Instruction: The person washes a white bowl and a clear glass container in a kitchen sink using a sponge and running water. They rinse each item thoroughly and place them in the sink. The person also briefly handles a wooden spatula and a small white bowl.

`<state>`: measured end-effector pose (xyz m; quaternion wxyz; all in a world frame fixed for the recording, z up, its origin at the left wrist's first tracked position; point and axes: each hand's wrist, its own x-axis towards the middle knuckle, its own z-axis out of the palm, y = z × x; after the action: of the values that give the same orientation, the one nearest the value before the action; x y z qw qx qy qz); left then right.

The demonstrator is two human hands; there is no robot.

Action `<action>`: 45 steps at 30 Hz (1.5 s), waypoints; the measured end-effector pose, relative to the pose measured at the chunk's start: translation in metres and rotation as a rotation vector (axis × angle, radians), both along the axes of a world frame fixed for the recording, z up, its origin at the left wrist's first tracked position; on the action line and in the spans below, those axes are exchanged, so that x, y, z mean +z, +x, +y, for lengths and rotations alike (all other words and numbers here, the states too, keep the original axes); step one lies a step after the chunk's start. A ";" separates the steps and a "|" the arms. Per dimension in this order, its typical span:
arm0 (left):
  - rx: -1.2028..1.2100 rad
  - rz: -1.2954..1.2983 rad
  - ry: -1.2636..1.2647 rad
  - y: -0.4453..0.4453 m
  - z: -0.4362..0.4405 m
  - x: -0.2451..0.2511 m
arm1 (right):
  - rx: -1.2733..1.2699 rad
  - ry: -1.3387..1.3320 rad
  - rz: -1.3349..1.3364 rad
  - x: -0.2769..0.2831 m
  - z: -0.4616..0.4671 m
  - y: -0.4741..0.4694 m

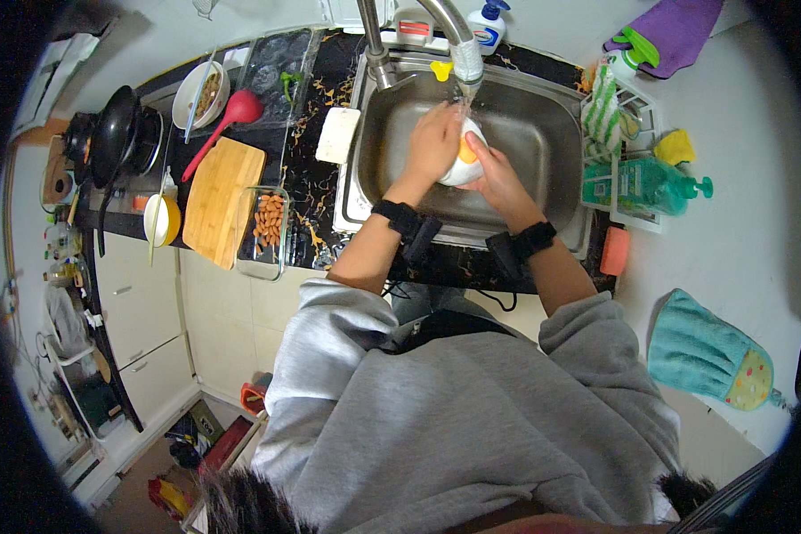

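Observation:
Over the stainless steel sink (541, 133), my right hand (497, 175) grips a white bowl (466, 175) with an orange-yellow patch, its thumb lying on the near side. My left hand (435, 141) is at the bowl's upper left, under the water running from the faucet (468, 63); its fingertips are partly blurred by the water, and whether they press on the bowl is unclear. The bowl is tilted, and part of it is hidden behind my hands. A small yellow thing (442, 70) sits at the sink's back rim.
Left of the sink are a white sponge or cloth (338, 135), a glass container of almonds (284, 252), a wooden cutting board (223, 200), a red ladle (241, 107) and a bowl of food (185, 100). On the right stand a white rack (651, 110) and a green pump bottle (661, 187).

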<state>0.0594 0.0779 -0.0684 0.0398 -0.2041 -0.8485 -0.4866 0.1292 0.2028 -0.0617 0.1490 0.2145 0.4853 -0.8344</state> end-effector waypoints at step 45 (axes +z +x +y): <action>0.430 -1.090 0.889 0.014 -0.005 -0.010 | -0.270 -0.620 0.158 -0.025 -0.009 -0.002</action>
<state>0.0731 0.0725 -0.0783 -0.2142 0.2732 -0.4916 -0.7986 0.1275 0.1938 -0.0865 0.0572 0.1562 0.1858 -0.9684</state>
